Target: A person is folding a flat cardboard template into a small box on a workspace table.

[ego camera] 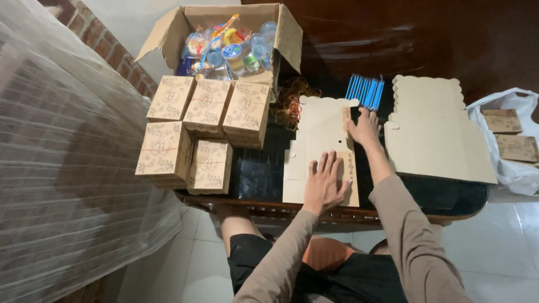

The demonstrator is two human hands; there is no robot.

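The flat cardboard blank [321, 147] lies lengthwise from the table's near edge toward its far edge, directly under both grips: left hand [324, 182] spread flat near the near edge, right hand [364, 128] apparently pressing its far right flap.

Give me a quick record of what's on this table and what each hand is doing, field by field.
Left hand: flat on the unfolded cardboard blank
Right hand: pressing the blank's far right edge
Folded boxes: five, grouped at left
Open carton: holds small colourful items
Rubber bands: heap behind the blank
Blue sticks: bundle near the right hand
Flat blank stack: at right
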